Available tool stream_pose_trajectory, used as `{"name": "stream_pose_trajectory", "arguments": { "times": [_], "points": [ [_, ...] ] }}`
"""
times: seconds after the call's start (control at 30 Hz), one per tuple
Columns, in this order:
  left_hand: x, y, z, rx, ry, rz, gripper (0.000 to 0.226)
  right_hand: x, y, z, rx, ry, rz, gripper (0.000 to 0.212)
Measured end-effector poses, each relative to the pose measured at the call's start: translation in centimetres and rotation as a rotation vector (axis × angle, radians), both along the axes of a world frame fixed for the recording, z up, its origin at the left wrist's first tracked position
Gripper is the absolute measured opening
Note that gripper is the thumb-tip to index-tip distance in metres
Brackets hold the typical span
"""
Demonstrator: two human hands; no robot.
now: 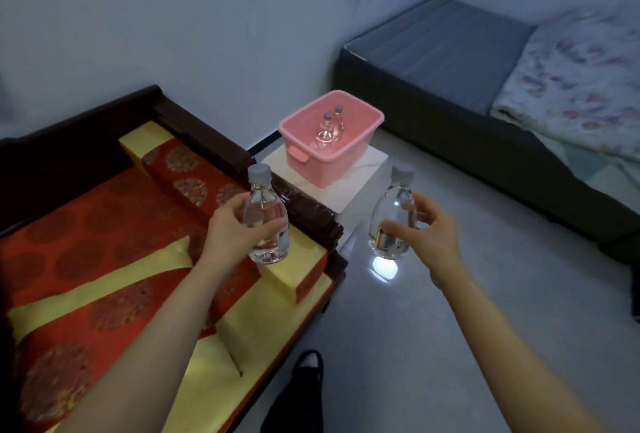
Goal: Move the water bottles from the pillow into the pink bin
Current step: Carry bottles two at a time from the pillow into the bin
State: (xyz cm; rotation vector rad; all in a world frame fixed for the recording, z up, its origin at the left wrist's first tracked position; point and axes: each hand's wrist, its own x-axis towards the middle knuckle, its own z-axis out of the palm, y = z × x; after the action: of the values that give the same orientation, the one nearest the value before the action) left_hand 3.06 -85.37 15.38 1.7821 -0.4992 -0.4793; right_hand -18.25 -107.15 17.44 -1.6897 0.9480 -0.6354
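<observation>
My left hand (pixel 232 227) grips a clear water bottle (pixel 265 216) with a grey cap, held upright above the end of the red and gold pillow (pixel 194 186). My right hand (pixel 427 236) holds a second clear water bottle (pixel 394 214) upright over the grey floor. Ahead stands the pink bin (pixel 360 152) on a white low table (pixel 349 190). Two water bottles (pixel 329 127) stand inside the bin.
A dark wooden sofa (pixel 207 127) with red and gold cushions fills the left. A dark bed (pixel 450 61) with a flowered quilt (pixel 581 86) lies at the right. My foot in a dark shoe (pixel 308 373) rests on the grey floor (pixel 450 311).
</observation>
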Motion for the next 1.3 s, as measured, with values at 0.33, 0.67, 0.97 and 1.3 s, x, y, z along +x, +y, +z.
{"name": "stream_pose_trajectory", "arguments": {
  "times": [0.33,0.67,0.97,1.3],
  "points": [
    [6.9,-18.5,-1.0,-0.003,-0.063,-0.043,0.046,6.1,-16.5,0.0,-0.028,0.016,-0.022,0.063],
    [10.6,-31.5,-0.8,0.014,-0.013,0.019,0.058,10.8,-30.9,0.3,-0.027,0.032,0.043,0.063],
    [10.2,-41.3,-2.9,-0.063,0.048,0.374,0.065,17.3,-45.0,0.0,-0.014,0.036,0.346,0.055],
    [12.1,-46.2,-6.4,0.076,0.087,0.657,0.066,26.5,-52.5,-3.0,0.009,0.066,0.526,0.060]
  ]
}}
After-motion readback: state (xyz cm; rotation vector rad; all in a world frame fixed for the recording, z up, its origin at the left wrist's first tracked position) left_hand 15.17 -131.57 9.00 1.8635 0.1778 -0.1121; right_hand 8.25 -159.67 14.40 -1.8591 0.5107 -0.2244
